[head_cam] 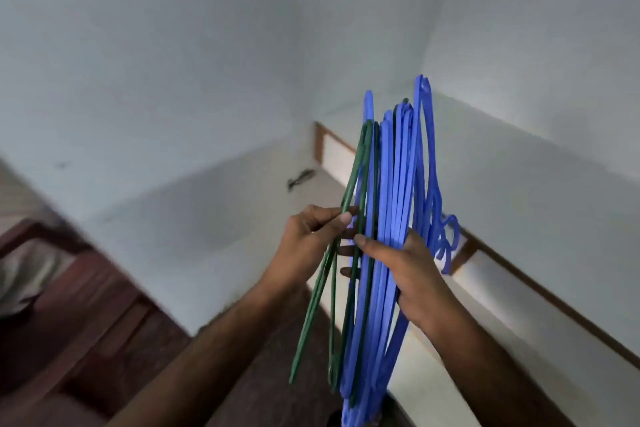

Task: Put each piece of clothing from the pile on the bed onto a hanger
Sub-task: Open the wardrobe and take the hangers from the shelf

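Head view: right hand fingers clasp bunched blue hangers; left hand fingers pinch a thin green hanger.

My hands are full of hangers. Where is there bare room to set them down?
The pale ledge below the right hand shows a bare stretch, bordered by the wooden trim. It is crowded around the blue hangers, where the left hand pinches a green hanger.

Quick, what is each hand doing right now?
Left hand: pinching a green hanger, drawing it out of the bunch.
Right hand: gripping the bunch of blue hangers.
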